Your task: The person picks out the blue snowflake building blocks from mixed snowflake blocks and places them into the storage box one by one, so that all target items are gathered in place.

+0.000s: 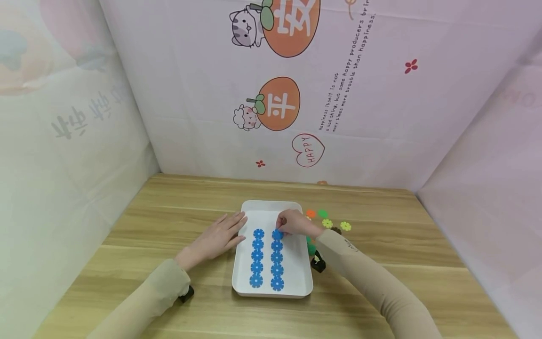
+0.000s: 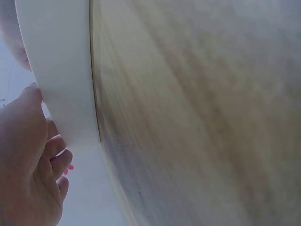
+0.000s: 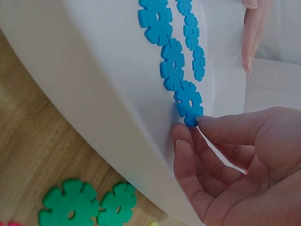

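Note:
A white tray (image 1: 294, 263) holds two columns of blue snowflake-shaped building discs, a left column (image 1: 257, 255) and a right column (image 1: 277, 257). My right hand (image 1: 295, 222) pinches the far disc of the right column between thumb and fingertips. In the right wrist view that blue disc (image 3: 189, 101) stays low over the tray floor, its edge against the neighbouring disc. With fingers extended, my left hand (image 1: 216, 238) rests at the tray's left rim. The left wrist view shows the left hand (image 2: 33, 160) by the tray's outer wall (image 2: 61, 61).
Right of the tray lie loose discs on the wooden table (image 1: 203, 301): green discs (image 3: 70, 207), yellow discs (image 1: 345, 226) and an orange disc (image 1: 311, 213), partly hidden by the right arm. Printed fabric walls (image 1: 190, 94) enclose the back and sides.

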The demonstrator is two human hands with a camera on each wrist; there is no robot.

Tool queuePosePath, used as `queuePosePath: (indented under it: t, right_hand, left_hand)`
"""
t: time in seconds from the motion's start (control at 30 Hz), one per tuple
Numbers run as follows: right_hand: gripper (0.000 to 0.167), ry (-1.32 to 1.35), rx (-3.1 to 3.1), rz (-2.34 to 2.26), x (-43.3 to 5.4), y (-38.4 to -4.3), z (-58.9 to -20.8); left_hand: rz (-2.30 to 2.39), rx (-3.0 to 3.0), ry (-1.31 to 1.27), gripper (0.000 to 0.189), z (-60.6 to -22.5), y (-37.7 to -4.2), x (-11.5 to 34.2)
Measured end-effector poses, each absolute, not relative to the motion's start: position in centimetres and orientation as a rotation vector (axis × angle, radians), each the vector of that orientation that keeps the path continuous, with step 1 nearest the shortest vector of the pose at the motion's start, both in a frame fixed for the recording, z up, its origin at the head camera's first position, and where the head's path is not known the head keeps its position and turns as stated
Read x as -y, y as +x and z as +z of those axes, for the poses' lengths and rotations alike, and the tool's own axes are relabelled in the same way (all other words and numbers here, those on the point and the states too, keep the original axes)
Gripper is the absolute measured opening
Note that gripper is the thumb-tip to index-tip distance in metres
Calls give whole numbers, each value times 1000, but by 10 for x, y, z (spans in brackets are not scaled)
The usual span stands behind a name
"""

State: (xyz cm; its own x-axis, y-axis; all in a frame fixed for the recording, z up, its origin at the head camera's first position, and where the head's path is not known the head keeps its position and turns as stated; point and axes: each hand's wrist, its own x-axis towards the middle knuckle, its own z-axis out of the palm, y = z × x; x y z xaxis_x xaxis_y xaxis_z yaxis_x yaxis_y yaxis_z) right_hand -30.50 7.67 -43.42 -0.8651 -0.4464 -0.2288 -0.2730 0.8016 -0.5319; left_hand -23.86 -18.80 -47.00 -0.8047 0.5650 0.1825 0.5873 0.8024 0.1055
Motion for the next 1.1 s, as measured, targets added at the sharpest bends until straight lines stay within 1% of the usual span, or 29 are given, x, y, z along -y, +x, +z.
queuePosePath:
  t: [0.33,0.57,0.77,0.93,1.1]
  right_hand:
    - [6,-541,-2655,-710,-77,-304,-428]
    - [6,-553,-2621,-819,-88,-302,-419]
    - [7,-543,-2592,-909,-116,-301,-411]
    - [8,-635,-2615,-1020,-147,-301,-408]
    - [13,-602,-2698,-1026,-182,-300,-407]
  left_hand:
    - [-225,2877,-905,62,-470,-241,189]
    - [-224,2898,-909,63,-469,-243,189]
    - [-267,2917,-930,63,-467,-242,186]
    - [-298,2918,-935,62,-465,-243,184]
    - [-408,2940,-939,63,-464,-242,183]
